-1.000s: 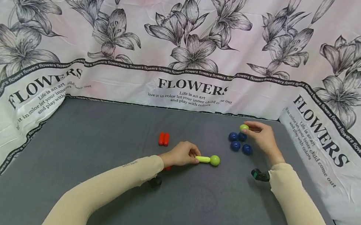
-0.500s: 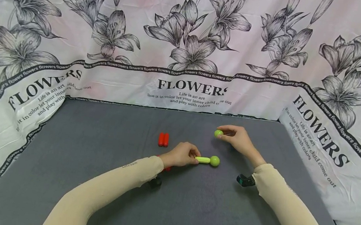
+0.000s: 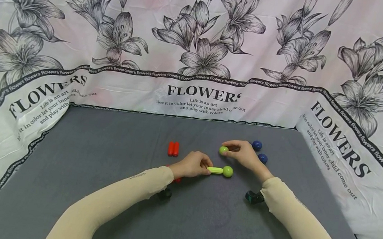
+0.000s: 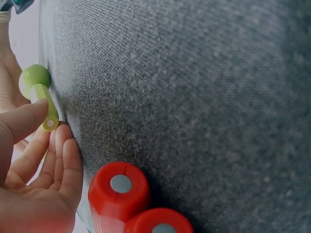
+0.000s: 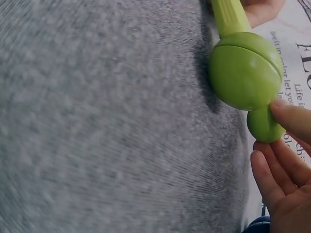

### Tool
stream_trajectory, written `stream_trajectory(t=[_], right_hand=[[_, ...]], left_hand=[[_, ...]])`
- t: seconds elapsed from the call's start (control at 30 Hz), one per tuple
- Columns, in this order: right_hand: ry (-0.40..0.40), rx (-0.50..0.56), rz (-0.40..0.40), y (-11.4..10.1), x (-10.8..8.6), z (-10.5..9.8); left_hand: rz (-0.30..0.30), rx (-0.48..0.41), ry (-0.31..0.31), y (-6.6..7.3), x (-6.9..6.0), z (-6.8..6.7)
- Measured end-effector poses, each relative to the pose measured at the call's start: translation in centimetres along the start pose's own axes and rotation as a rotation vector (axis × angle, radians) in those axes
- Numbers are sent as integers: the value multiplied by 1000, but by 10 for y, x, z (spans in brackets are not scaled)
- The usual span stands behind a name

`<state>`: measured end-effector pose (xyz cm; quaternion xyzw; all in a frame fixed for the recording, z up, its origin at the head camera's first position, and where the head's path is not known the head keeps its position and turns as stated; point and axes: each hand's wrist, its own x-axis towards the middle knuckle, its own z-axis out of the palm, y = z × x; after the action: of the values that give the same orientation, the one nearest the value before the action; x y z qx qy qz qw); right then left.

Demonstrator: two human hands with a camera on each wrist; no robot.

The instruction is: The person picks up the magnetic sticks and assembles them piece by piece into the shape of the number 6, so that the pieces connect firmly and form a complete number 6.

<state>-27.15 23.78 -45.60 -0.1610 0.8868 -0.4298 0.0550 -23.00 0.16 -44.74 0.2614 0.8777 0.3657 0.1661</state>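
My left hand (image 3: 192, 163) pinches a short yellow-green toy building rod (image 3: 215, 170) near its left end. A green ball (image 3: 227, 171) sits at the rod's right end. In the left wrist view the rod's near end shows a small pale disc (image 4: 50, 123). Between thumb and fingertips my right hand (image 3: 245, 154) holds a second green ball (image 3: 223, 150), just behind the first ball and the rod. From the right wrist, the first ball (image 5: 245, 73) partly covers the held ball (image 5: 265, 126); whether they touch I cannot tell.
Two red rods (image 3: 173, 148) lie side by side behind my left hand. More red rods (image 4: 119, 189) are partly hidden beneath the left wrist. Blue balls (image 3: 256, 145) rest beyond the right hand, some hidden by it. A floral-printed cloth (image 3: 201, 97) bounds the grey table (image 3: 133, 128).
My right hand has carried its green ball from above the blue balls leftward, then nearer to me, close to the rod. The left hand has stayed in place with the rod.
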Motion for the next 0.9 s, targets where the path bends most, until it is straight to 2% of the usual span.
stream_trajectory(t=[0.27, 0.9], right_hand=[[-17, -22, -4, -1, -1, 3], [-35, 19, 8, -5, -5, 3]], left_hand=[[6, 7, 3, 1, 0, 0], [6, 13, 11, 0, 0, 1]])
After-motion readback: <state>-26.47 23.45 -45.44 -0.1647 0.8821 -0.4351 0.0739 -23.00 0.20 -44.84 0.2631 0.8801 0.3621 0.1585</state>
